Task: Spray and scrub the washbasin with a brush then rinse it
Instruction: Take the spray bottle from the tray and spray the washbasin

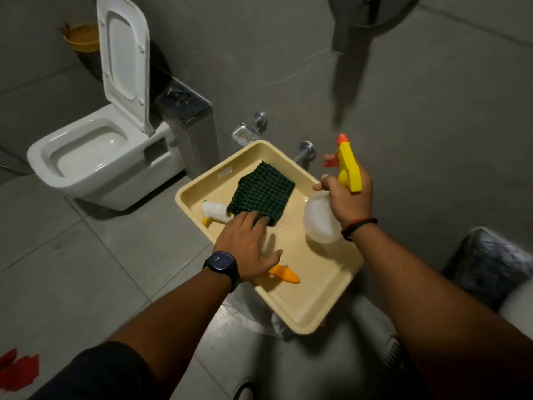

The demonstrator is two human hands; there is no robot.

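From the head camera we look down on a cream-coloured tray (302,319) that carries our cleaning kit. Our right hand (347,197) is wrapped tight around the neck of the spray bottle (321,220), whose yellow trigger head (349,166) points up and away above the tray's right side. Our left hand (245,243) lies flat with fingers spread, resting on the corner of the green cloth (262,192) and across the middle of the brush (284,274); it grips nothing yet.

The brush lies in the tray with its white bristle head (213,210) at the far left and its orange handle tip near us. It looks like light, stiff plastic, possibly slick if wet, so we judge the handle the best place to grip. The cloth is soft and partly covers the brush, so it may drag along when we lift.

The washbasin itself is not clearly in view. A toilet (92,157) with raised lid stands to the left, well apart, and wall taps (307,150) sit just behind the tray.
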